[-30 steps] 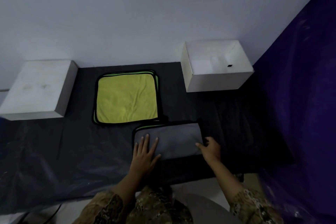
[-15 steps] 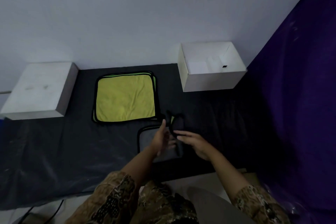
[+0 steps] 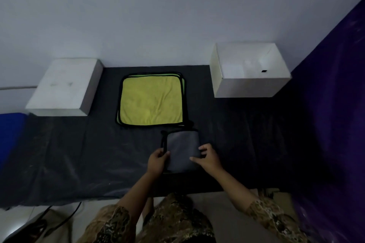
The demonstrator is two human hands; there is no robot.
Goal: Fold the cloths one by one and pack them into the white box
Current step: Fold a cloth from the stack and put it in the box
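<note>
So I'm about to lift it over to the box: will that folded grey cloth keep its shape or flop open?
Probably floppy: the grey cloth is soft fabric, folded in layers with a loose black edge at its left. Held at both sides, by the left hand and right hand, it should stay folded. It looks light.

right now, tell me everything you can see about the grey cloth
The grey cloth is folded into a small upright rectangle with black edging, soft and plush-looking like microfibre. It lies flat on the dark table cover, just below the right corner of the yellow cloth stack and apart from the open white box. The left hand pinches its left edge; the right hand grips its lower right corner.
</note>
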